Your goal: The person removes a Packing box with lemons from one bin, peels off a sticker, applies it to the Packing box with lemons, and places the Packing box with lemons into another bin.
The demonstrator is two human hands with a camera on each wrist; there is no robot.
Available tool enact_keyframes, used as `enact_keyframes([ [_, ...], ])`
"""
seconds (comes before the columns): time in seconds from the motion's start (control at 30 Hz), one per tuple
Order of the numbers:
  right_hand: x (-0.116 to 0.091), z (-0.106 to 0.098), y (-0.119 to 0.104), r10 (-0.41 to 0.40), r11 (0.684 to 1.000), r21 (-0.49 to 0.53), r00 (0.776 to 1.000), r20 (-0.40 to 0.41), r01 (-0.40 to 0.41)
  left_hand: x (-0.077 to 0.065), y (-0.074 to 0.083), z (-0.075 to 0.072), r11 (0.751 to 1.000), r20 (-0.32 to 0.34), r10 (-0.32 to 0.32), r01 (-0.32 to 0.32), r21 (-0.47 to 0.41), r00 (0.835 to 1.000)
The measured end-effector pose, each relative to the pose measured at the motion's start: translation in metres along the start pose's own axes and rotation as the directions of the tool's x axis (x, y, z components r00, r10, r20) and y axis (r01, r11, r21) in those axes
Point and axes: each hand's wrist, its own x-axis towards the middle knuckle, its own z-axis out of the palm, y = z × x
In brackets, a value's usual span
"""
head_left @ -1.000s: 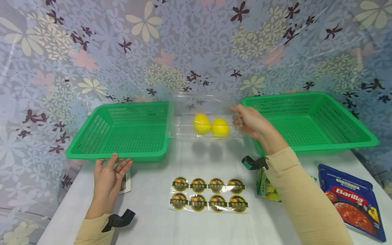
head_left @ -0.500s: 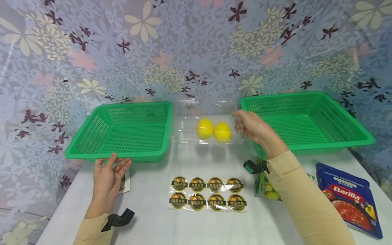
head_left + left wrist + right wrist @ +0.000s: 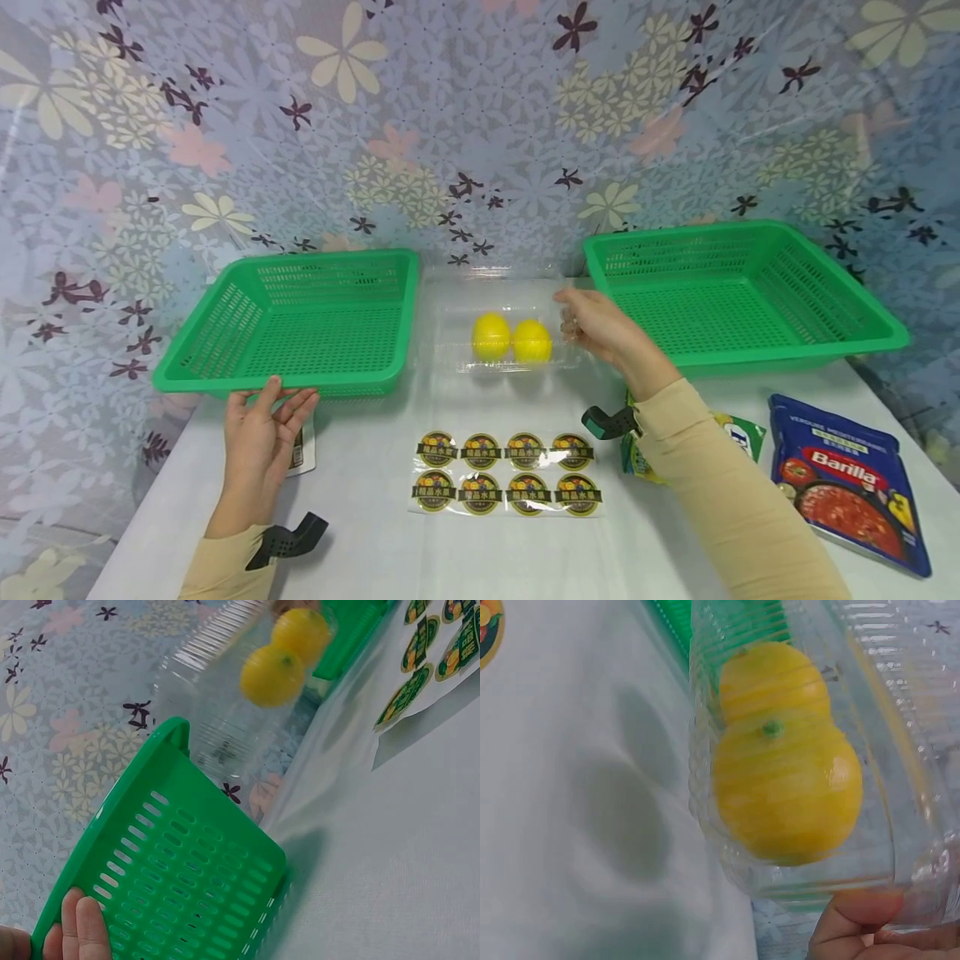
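My right hand (image 3: 611,333) pinches the right end of a clear plastic clamshell box (image 3: 450,340), whose lid stands raised at the back. Two round yellow fruits (image 3: 491,337) lie side by side in the box; a small green stem spot shows on one fruit (image 3: 787,795) in the right wrist view. Shadows on the cloth suggest that the box hangs just above the table. At the left, my left hand (image 3: 258,442) grips the front rim of a green slotted basket (image 3: 330,337), thumb and fingers on opposite sides of the rim (image 3: 97,817).
Another green basket (image 3: 735,317) stands at the right. A sheet of round fruit stickers (image 3: 504,473) lies in front of the box. Nearer the right edge are a green packet (image 3: 738,433), partly under my forearm, and a blue Barilla pouch (image 3: 847,483). A white card (image 3: 303,454) lies by my left hand.
The clear box with the yellow fruits has come down and toward me, with my right hand still pinching it. My left hand stays on the basket rim.
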Motion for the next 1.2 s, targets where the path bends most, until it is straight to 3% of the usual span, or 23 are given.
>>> enact_keyframes([
  [0.63, 0.02, 0.01, 0.023, 0.06, 0.993, 0.107, 0.997, -0.055, -0.054, -0.001, -0.002, 0.0, 1.0, 0.006, 0.022, -0.022, -0.003, 1.0],
  [1.2, 0.024, 0.013, 0.037, 0.079, 0.991, 0.117, 0.994, -0.082, -0.069, 0.0, -0.001, -0.001, 0.999, 0.013, 0.013, -0.012, -0.038, 1.0],
])
